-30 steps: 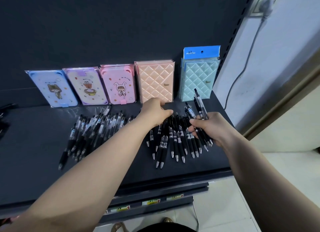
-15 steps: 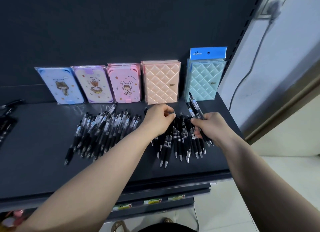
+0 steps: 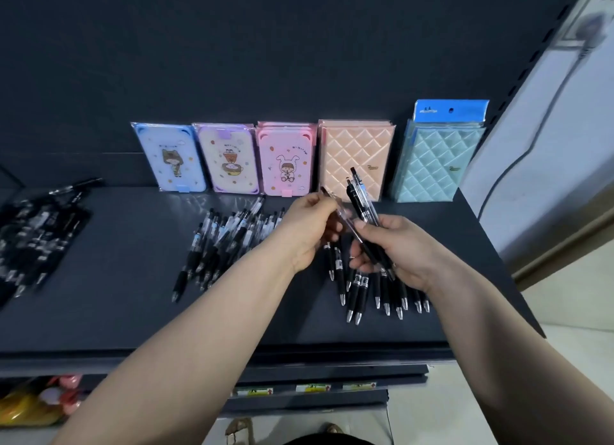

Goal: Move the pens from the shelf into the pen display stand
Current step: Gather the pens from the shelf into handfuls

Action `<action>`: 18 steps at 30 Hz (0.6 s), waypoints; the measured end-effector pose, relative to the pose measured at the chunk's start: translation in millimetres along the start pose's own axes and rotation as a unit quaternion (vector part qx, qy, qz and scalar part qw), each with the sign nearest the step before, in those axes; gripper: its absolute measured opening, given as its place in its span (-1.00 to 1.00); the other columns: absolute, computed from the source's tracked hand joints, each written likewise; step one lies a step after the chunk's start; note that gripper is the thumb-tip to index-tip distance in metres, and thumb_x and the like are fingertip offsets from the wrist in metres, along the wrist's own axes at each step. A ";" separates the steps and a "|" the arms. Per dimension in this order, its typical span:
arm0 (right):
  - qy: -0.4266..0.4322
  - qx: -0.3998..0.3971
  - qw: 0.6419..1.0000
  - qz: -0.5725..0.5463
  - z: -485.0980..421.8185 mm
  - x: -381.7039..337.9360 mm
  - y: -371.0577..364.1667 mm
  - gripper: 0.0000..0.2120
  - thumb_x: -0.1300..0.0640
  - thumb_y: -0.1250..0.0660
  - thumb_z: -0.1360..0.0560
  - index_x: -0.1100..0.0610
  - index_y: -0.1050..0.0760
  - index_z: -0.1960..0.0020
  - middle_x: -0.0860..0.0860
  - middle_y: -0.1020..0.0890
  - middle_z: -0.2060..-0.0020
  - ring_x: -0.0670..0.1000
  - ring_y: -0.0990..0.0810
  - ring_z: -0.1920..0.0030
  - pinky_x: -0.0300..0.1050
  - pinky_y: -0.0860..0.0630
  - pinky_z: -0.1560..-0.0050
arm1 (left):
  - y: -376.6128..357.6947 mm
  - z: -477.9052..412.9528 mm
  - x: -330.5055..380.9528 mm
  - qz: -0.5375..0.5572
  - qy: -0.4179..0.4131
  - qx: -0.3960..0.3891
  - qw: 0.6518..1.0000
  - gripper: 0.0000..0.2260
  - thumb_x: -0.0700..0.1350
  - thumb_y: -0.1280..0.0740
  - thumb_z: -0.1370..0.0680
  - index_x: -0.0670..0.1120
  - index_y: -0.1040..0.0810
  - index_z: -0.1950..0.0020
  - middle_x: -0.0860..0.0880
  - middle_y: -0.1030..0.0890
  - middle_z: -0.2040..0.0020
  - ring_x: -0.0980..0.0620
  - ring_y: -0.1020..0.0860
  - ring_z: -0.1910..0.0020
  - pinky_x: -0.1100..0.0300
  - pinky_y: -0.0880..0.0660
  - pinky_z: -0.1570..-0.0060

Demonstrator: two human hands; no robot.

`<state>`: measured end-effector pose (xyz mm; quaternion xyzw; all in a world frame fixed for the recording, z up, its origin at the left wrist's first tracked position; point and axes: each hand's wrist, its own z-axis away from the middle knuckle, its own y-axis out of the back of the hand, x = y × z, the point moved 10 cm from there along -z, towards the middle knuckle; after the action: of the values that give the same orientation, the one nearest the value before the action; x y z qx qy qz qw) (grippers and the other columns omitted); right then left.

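Pens (image 3: 362,200) should handle light, rigid and slick: your right hand (image 3: 402,251) clasps a bundle mid-barrel, your left hand (image 3: 307,232) pinches one more; grip the rubber sleeves.

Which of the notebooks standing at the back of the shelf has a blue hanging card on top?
The turquoise quilted notebook at the far right: only it carries a blue card; the others have none.

Head cam (wide-angle) looks fwd & down, close over shelf (image 3: 133,311).
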<state>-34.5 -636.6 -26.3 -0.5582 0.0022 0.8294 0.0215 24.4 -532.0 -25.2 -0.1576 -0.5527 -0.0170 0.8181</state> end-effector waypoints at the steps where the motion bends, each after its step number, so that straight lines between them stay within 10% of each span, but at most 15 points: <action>1: -0.007 0.003 1.000 -0.009 -2.8 0.7 -6.2 -0.85 0.14 -0.21 -0.61 0.20 -0.49 0.04 0.10 -0.60 0.40 0.03 -0.60 0.45 -0.21 -0.54 0.46 | 9.3 1.3 3.1 0.009 0.000 0.013 1.000 -0.89 -0.28 -0.21 -0.57 -0.14 -0.48 0.10 -0.06 -0.58 0.34 0.11 -0.40 0.54 0.29 -0.31 0.54; 7: 0.117 0.097 0.935 0.319 -22.0 -26.3 -37.6 -0.75 0.06 -0.18 -0.61 0.23 -0.51 0.03 0.10 -0.57 0.25 0.06 -0.52 0.25 -0.10 -0.42 0.19 | 53.7 4.9 27.0 -0.022 -0.046 0.032 0.998 -0.88 -0.15 -0.26 -0.60 -0.10 -0.47 0.14 -0.04 -0.51 0.35 0.16 -0.35 0.54 0.30 -0.32 0.55; 18: 0.115 0.116 0.900 0.403 -26.7 -21.0 -106.6 -0.74 0.04 -0.13 -0.62 0.21 -0.38 0.13 0.12 -0.54 0.21 0.18 -0.52 0.14 -0.03 -0.42 0.13 | 107.1 -0.5 49.0 -0.167 -0.080 0.044 0.982 -0.88 -0.16 -0.41 -0.50 -0.06 -0.54 0.22 0.01 -0.54 0.38 0.17 -0.37 0.60 0.29 -0.33 0.53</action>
<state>2.2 -531.5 -14.8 -0.5945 0.3259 0.6911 -0.2503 65.5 -423.3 -6.3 -0.0277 -0.6353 -0.1160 0.7630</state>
